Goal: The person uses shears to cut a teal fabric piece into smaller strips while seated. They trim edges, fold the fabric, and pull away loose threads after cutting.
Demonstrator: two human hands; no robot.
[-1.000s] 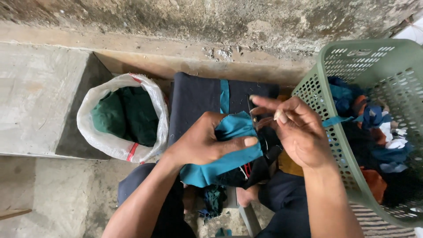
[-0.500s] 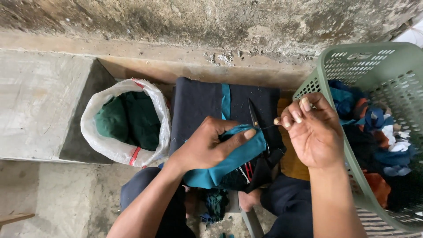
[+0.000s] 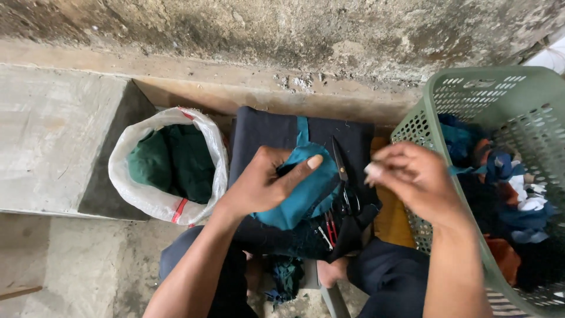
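- Since the earlier frames, the right hand [image 3: 415, 185] has dropped the open, palm-showing pose it had half a second ago and turned over; its back now faces the camera and its fingertips [image 3: 374, 171] are bunched together near the basket. The left hand has barely shifted on the cloth.
- Nearest the camera, both forearms rise from the bottom edge over the person's dark-trousered knees, with a small heap of dark scraps [image 3: 286, 277] on the floor between them.
- The left hand [image 3: 265, 182] is closed on a teal fabric piece [image 3: 303, 194], thumb laid flat across its top, fingers curled under the near edge. The cloth rests on the lap, and its long axis runs from lower left up to upper right.
- The right hand's fingers are pinched together; whether they hold a thread or some small thing I cannot tell.
- A pair of scissors [image 3: 341, 171] lies just right of the teal piece, in the gap between the two hands, blades pointing away from the person and handles toward them. The right hand's fingertips are nearer to it than the left hand's are.
- Beneath the cloth sits a folded stack of dark navy fabric [image 3: 265, 132] with a teal strip across it.
- To the left stands a white sack [image 3: 168, 203] holding dark green cloth.
- To the right, a green perforated plastic basket [image 3: 471, 91] holds mixed blue, white and orange pieces.
- Farthest off runs a rough concrete wall [image 3: 294, 29] above a concrete ledge [image 3: 53, 135].
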